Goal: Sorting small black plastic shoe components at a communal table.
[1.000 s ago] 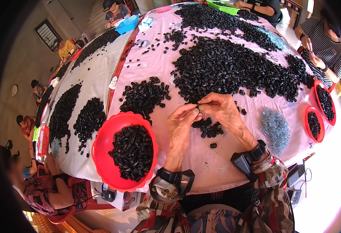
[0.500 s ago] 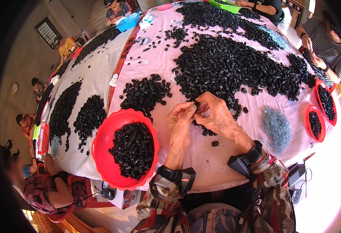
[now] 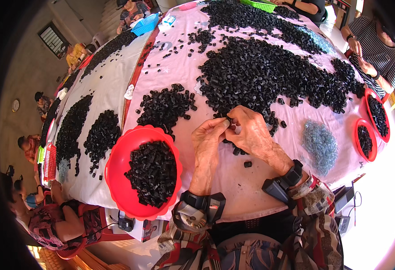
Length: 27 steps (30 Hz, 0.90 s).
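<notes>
My left hand (image 3: 207, 138) and my right hand (image 3: 252, 136) meet over the near side of the pink-covered table, thumbs and fingers pinched together. Between their fingertips is a small black plastic part (image 3: 228, 120), mostly hidden by the fingers. Just beyond them spreads a large heap of similar black parts (image 3: 251, 74). To the left of my left hand stands a red scalloped bowl (image 3: 118, 164), partly filled with black parts (image 3: 151, 173). One loose black piece (image 3: 247, 164) lies on the cloth below my right hand.
Small clear pieces (image 3: 319, 146) lie piled to the right. A smaller heap of black parts (image 3: 166, 107) sits behind the bowl. Two red bowls (image 3: 358, 148) stand at the right edge, near a person in a striped top (image 3: 379, 60). Other people sit around the tables.
Both hands stay pinched together in almost the same place, with only slight finger movement. The whole view has shifted slightly.
</notes>
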Available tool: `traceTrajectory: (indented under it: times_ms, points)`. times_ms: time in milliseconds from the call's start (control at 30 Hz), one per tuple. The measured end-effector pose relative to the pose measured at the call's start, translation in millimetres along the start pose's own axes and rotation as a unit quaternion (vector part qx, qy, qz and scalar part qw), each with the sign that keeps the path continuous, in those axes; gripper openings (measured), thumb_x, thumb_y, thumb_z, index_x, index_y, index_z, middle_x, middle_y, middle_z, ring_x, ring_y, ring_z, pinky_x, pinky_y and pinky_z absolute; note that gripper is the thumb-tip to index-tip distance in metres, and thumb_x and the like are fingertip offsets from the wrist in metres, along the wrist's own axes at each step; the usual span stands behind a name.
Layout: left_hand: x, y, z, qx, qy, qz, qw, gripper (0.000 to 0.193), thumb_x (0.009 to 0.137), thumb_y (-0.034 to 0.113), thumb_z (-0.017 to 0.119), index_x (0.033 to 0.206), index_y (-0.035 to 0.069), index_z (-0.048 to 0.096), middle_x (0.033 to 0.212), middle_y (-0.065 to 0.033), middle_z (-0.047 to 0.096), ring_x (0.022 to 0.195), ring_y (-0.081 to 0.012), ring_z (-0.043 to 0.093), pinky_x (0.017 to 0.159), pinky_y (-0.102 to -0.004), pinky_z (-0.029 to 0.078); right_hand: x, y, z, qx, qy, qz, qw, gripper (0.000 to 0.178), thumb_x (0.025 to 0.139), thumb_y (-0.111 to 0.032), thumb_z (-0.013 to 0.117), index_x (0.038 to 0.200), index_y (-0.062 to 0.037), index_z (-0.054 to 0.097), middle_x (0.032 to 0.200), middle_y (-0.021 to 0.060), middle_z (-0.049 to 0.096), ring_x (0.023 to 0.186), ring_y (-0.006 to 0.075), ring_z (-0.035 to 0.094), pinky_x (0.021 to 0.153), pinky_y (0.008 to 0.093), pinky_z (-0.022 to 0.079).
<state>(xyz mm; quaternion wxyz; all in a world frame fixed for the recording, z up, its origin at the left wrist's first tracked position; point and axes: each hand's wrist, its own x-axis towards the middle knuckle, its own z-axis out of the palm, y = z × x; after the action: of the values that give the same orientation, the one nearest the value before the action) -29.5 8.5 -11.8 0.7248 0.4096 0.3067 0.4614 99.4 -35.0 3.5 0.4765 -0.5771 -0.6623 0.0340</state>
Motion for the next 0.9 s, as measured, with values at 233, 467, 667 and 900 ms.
traceTrajectory:
  times_ms: [233, 467, 667, 900]
  points:
    - [1.4, -2.2, -1.1, 0.019, -0.009, -0.001, 1.0, 0.011, 0.086, 0.002, 0.063, 0.094, -0.004, 0.065, 0.09, -0.01, 0.067, 0.079, -0.0167, 0.064, 0.073, -0.0299, 0.053, -1.1, 1.2, 1.2, -0.006, 0.024, -0.063, 0.998, 0.016, 0.064, -0.001, 0.061, 0.077, 0.0021, 0.052, 0.073, 0.0167, 0.056, 0.069, 0.0359, 0.058, 0.06, 0.0416, 0.049]
    - [3.9, -3.0, -3.8, -0.048, -0.022, -0.011, 0.999, 0.013, 0.091, 0.01, 0.06, 0.093, -0.002, 0.063, 0.091, -0.0115, 0.067, 0.082, -0.0195, 0.065, 0.079, -0.0327, 0.053, 1.2, 2.4, -0.7, 0.043, 0.037, -0.014, 0.998, 0.017, 0.067, -0.003, 0.064, 0.082, 0.0004, 0.056, 0.074, 0.0145, 0.058, 0.067, 0.0318, 0.06, 0.059, 0.0387, 0.05]
    - [2.0, 0.0, -2.5, -0.038, -0.033, -0.024, 0.998, 0.012, 0.09, 0.009, 0.06, 0.094, -0.002, 0.063, 0.093, -0.0129, 0.066, 0.084, -0.0213, 0.065, 0.08, -0.034, 0.053, 1.2, 3.7, -1.2, 0.045, 0.006, 0.013, 0.999, 0.02, 0.068, -0.003, 0.064, 0.087, 0.0006, 0.057, 0.08, 0.015, 0.058, 0.071, 0.0325, 0.061, 0.061, 0.0383, 0.051]
    - [3.2, 0.4, -1.2, -0.043, -0.019, -0.035, 0.998, 0.011, 0.088, 0.007, 0.061, 0.094, -0.002, 0.063, 0.09, -0.0113, 0.066, 0.082, -0.0198, 0.065, 0.077, -0.0316, 0.053, 1.7, 2.4, -1.9, -0.006, 0.044, -0.043, 0.998, 0.02, 0.065, -0.003, 0.066, 0.083, 0.0017, 0.058, 0.08, 0.0152, 0.059, 0.073, 0.0332, 0.061, 0.063, 0.0388, 0.052]
